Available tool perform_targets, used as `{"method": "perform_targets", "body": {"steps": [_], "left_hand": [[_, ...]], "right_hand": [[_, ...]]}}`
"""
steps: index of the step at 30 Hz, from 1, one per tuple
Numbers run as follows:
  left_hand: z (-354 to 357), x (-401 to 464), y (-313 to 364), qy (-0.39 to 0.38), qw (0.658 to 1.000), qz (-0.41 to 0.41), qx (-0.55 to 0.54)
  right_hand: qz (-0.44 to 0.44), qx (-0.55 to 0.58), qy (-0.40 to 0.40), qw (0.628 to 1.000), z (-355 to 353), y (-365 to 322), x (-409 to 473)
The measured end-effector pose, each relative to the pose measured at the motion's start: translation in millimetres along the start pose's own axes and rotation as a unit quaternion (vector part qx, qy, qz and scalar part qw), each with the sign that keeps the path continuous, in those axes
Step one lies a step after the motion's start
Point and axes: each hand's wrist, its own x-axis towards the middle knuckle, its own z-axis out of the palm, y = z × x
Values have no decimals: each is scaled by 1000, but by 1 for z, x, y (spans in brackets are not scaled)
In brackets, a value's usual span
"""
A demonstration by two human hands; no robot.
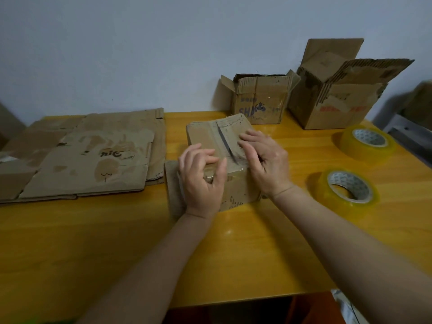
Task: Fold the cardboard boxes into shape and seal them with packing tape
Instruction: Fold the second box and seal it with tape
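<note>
While pressing clear tape over the seam, left hand [201, 176] and right hand [261, 160], fingers bent, steady the box [224, 160] mid-worktop [233, 253]: probably light, worn, easily dented, best held by its corners.

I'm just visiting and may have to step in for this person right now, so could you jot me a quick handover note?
Left hand: fingers curled over the near top edge of the small box, holding it.
Right hand: fingers flat, pressing the top flaps by the centre seam.
Two tape rolls lie to the right; flattened boxes wait on the left; two open boxes stand at the back.
Done: box folded, some tape on it.
Left: finish sealing, then the rest.
</note>
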Motion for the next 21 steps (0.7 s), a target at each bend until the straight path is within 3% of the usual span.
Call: {"method": "perform_targets", "body": {"steps": [6, 11, 13, 17, 19, 21], "left_hand": [[6, -4, -21, -1, 995, 102, -1], [8, -7, -23, -9, 995, 93, -33], [5, -7, -21, -37, 995, 84, -39], [-12, -6, -18, -118, 989, 87, 4], [-12, -6, -8, -117, 993, 14, -27], [-4, -3, 10, -81, 987, -110, -83]], "right_hand": [[-178, -64, -105, 976, -14, 26, 5], [-209, -87, -156, 961, -20, 31, 11], [-176, -81, -177, 965, -24, 32, 5], [9, 54, -209, 976, -28, 37, -21], [76, 117, -170, 975, -23, 31, -30], [149, 169, -116, 967, -12, 16, -33]]}}
